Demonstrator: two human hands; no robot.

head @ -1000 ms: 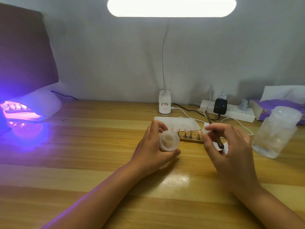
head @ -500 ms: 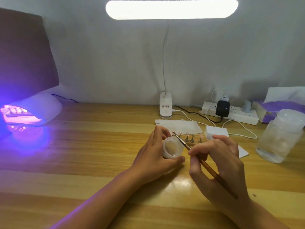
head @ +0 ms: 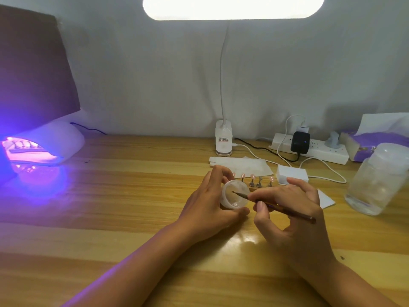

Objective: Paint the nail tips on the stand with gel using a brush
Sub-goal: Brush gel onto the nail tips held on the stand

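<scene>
Head view — what are the hands doing?

— Left hand point(head: 205, 209) curls round the small gel pot point(head: 235, 194), tipping its mouth toward the person, likely to reach the gel. Right hand point(head: 294, 216) pinches the brush point(head: 274, 206), its tip inside the pot.

And the nail tips point(head: 252, 176)?

— Upright on their stand point(head: 259, 185) on the counter point(head: 132, 196), just behind the pot, near enough for a short reach.

The right hand point(head: 294, 216) is turning the brush point(head: 274, 206) flatter than a moment ago, and its tip is now dipping inside the gel pot point(head: 235, 193), where before it was crossing above the rim.
</scene>
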